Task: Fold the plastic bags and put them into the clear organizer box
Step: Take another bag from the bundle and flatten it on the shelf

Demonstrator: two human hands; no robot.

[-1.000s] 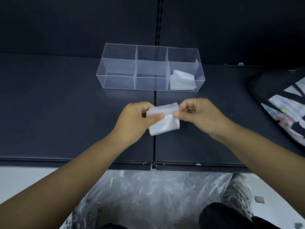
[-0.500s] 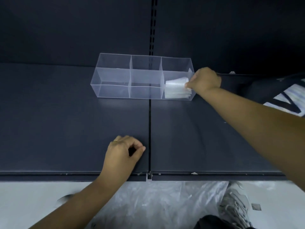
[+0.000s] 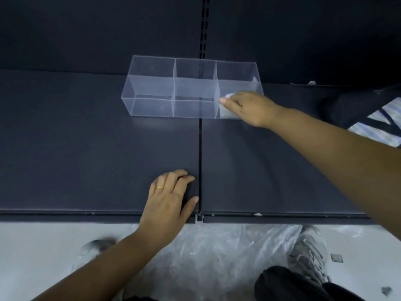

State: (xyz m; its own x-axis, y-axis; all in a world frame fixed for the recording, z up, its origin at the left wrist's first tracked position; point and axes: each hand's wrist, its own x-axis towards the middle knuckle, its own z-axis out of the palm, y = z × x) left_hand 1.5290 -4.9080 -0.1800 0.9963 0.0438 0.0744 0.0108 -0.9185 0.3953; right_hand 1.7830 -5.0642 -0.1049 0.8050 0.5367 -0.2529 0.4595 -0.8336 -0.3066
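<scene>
Three compartments are making up the clear organizer box [image 3: 173, 88] standing toward the back of the dark shelf [image 3: 86, 148], and the right hand [image 3: 249, 107] is reaching into the rightmost one, its fingers curled down onto the folded plastic bags [image 3: 227, 114] lying there, white and partly hidden under the palm. Whether those fingers are pinching a bag or only pressing on the stack, I cannot tell. The left hand [image 3: 169, 203] is resting flat near the front edge of the shelf, fingers loosely spread and holding nothing, just beside the seam [image 3: 200, 159] running between the two shelf panels. To do this step well, the right hand is probably best pressing the fold flat against the compartment floor so the slippery film is not springing open, then lifting straight up without dragging the light box sideways. The middle and left compartments are looking empty, so room is remaining. Below the shelf, a heap of loose clear plastic bags [image 3: 206, 257] is lying on the floor between the person's shoes, likely the supply waiting to be folded. A dark, patterned cloth item [image 3: 368, 118] is lying on the right of the shelf, near the forearm but clear of the box.
</scene>
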